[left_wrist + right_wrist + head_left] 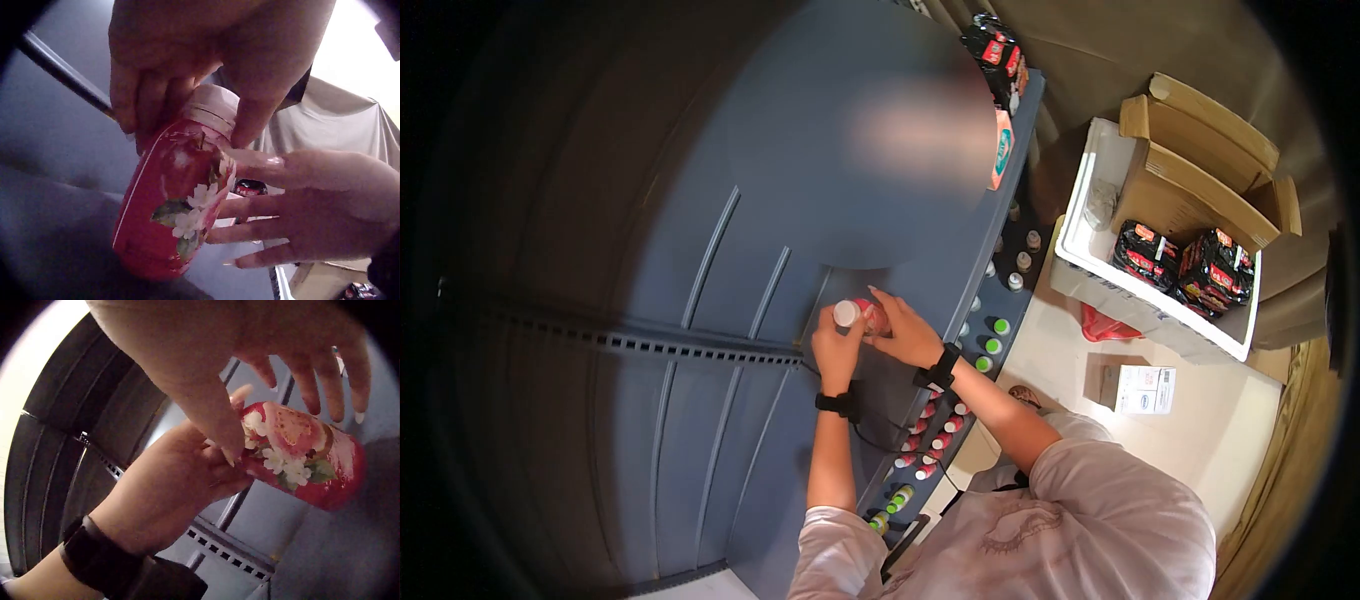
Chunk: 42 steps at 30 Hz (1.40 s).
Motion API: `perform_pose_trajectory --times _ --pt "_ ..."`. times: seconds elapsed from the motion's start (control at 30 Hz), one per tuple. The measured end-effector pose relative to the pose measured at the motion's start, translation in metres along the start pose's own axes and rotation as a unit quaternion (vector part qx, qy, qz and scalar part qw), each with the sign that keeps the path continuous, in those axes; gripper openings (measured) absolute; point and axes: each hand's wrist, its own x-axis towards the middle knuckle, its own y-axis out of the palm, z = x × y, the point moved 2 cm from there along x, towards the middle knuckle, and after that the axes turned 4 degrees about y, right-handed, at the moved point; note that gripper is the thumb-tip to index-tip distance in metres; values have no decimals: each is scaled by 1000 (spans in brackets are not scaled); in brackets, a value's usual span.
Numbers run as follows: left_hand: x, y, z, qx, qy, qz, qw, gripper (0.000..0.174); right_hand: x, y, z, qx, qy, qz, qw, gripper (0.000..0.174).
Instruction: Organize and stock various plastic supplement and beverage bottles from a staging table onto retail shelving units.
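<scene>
A red bottle (878, 319) with a white cap (847, 313) is held over a grey shelf surface. Apples and white blossoms decorate its label (190, 187). My left hand (835, 357) grips it around the neck and cap, thumb on one side and fingers on the other. Beside the bottle is my right hand (912, 338), its fingers straight and spread. In the left wrist view, the right fingertips lie right at the label. The right thumb overlaps the neck end in the right wrist view, while the other fingers (325, 375) extend above the bottle.
Rows of red bottles (941, 441) and green-capped bottles (994, 346) stand on a lower shelf near the body. Black packs (997, 55) sit at the upper shelf's far end. A foam box (1090, 262) holding a cardboard carton (1200, 190) and black packs is at right. A small white box (1145, 389) lies below.
</scene>
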Motion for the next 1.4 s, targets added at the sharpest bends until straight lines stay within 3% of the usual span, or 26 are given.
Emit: perform_pose_trajectory --times 0.13,0.17,0.47,0.67,0.83,1.03,1.27,1.4 --pt "-48 -37 -9 -18 -25 -16 999 40 -16 29 10 -36 -61 73 995 68" --pt "-61 -46 -10 11 -25 -19 999 31 -22 36 17 -43 -61 100 992 68" --pt "-183 -152 -28 64 -109 -143 982 33 -91 128 71 -62 -94 307 945 65" --pt "-288 -215 -19 153 -176 -238 943 38 -161 206 103 -34 -98 449 887 65" --pt "-370 -255 -45 159 -261 -308 901 42 -228 254 129 -18 -128 547 827 63" --pt "-469 -270 -60 192 -327 -370 848 45 -310 298 127 3 -189 628 755 65" --pt "-563 -267 -79 194 -403 -427 786 46 -395 329 121 -18 -203 713 671 64" --pt "-609 -264 -92 186 -434 -460 752 47 -438 337 132 -24 -165 777 607 65"
